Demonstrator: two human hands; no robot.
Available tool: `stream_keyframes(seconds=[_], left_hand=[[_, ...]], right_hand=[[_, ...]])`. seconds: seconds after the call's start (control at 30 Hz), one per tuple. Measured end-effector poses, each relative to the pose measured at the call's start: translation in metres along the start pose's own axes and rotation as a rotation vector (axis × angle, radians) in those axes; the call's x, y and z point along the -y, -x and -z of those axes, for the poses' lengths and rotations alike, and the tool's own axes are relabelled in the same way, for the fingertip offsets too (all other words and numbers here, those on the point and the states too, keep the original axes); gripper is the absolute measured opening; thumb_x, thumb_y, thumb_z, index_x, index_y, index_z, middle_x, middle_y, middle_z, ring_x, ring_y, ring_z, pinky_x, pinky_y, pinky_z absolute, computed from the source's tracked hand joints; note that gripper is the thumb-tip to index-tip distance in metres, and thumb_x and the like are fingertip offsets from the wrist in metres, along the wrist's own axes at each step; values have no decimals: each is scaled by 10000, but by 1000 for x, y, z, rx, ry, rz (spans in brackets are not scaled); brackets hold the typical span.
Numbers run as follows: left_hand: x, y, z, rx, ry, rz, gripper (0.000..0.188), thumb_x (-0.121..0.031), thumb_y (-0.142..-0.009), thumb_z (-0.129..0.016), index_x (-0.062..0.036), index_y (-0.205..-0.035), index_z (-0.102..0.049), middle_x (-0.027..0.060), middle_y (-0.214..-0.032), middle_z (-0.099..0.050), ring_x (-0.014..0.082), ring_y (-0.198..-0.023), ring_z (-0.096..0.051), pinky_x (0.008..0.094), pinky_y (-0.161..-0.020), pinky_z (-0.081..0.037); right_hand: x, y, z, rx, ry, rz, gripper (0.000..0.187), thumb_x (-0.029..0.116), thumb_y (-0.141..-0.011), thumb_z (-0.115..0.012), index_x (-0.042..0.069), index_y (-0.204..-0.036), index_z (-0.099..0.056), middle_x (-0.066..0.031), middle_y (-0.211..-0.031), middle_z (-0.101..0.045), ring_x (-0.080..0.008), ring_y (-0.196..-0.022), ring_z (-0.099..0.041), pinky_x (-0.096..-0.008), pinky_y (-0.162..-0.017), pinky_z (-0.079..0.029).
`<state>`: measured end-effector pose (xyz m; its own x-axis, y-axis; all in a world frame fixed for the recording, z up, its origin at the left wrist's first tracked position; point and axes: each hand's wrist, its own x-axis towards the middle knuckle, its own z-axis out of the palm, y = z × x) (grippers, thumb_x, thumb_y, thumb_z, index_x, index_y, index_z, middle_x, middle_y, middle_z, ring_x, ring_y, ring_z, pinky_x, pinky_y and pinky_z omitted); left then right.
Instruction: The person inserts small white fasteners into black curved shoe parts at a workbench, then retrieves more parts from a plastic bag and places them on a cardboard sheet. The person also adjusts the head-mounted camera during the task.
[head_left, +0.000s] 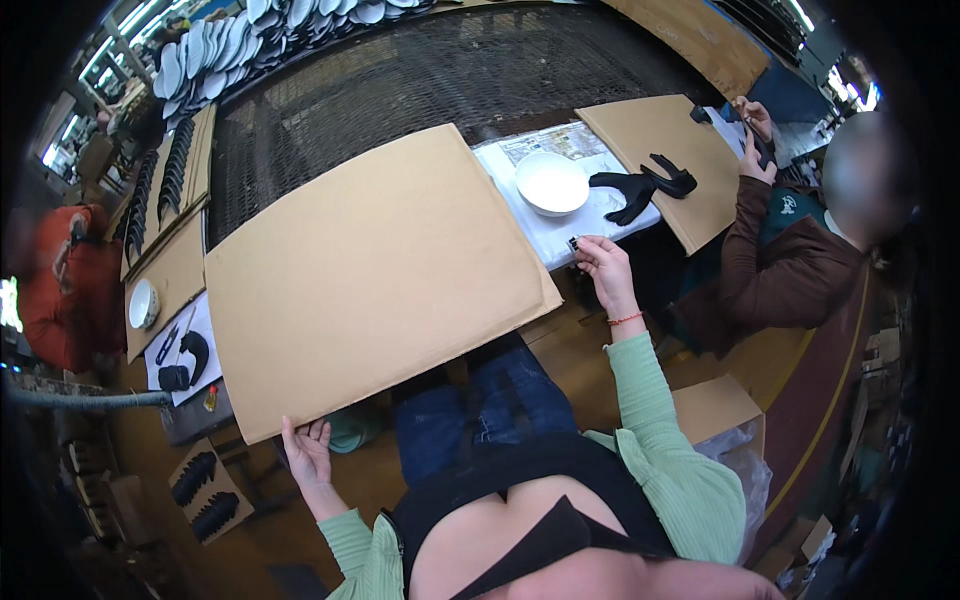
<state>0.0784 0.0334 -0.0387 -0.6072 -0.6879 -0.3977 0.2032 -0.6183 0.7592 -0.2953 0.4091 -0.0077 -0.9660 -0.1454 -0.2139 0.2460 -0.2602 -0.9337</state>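
A large brown cardboard sheet (370,280) lies in front of me, its near edge jutting out over my lap. My left hand (308,448) pinches the sheet's near left corner, thumb on top. Just past the sheet's right edge, my right hand (604,262) is raised with fingers closed on a small dark piece (574,244), too small to name. Beyond that hand, a white bowl (552,185) stands on a white-covered tabletop (530,238). Black curved pieces (640,188) lie beside the bowl, partly over another cardboard sheet (690,150).
At right a co-worker in a brown sleeve (745,240) handles a dark piece. A person in red (70,290) is at left, near a second bowl (144,303) and a black tape dispenser-like object (185,365). Behind the cardboard runs a dark mesh surface (400,105) with pale insole shapes (215,60) heaped beyond.
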Motion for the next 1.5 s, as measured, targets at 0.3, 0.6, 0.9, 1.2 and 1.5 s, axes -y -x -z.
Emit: stream_keyframes(seconds=[0.3, 0.6, 0.9, 1.2, 1.5], left_hand=[[4, 24, 1, 174, -377, 170, 366, -202, -914, -574, -65, -1225, -436, 172, -1116, -610, 228, -982, -624, 361, -775, -540], [85, -5, -39, 478, -1685, 398, 687, -682, -728, -612, 0, -745, -692, 110, -749, -679, 224, -724, -659, 335, -724, -513], [124, -19, -49, 504, -1911, 133, 550, -591, -762, -636, -44, -770, -689, 165, -841, -668, 313, -858, -650, 419, -759, -498], [121, -12, -28, 561, -1589, -88, 376, -402, -824, -651, -55, -682, -660, 154, -693, -632, 290, -649, -606, 399, -637, -470], [124, 23, -34, 407, -1371, -297, 264, -210, -830, -625, 18, -697, -625, 167, -603, -594, 224, -546, -566, 367, -569, -458]], right_hand=[[-29, -39, -2, -147, 517, 164, 255, 128, -763, -729, -48, -943, -687, -51, -730, -660, -70, -564, -551, -205, -495, -429], [-81, 51, 39, 27, 629, 175, 110, 63, -792, -666, -34, -747, -641, -26, -654, -622, -73, -620, -554, -245, -583, -469], [-128, 114, 22, 451, 1034, -353, 851, 508, -636, -780, -83, -1171, -481, -256, -1117, -593, -334, -1055, -591, -369, -919, -454], [-136, 122, 34, 412, 1108, -188, 758, 437, -616, -799, -68, -1064, -454, -231, -1045, -533, -346, -1014, -524, -375, -887, -439], [-125, 141, 55, 558, 942, -66, 497, 229, -710, -723, -10, -1035, -432, -121, -994, -515, -180, -960, -480, -304, -891, -404]])
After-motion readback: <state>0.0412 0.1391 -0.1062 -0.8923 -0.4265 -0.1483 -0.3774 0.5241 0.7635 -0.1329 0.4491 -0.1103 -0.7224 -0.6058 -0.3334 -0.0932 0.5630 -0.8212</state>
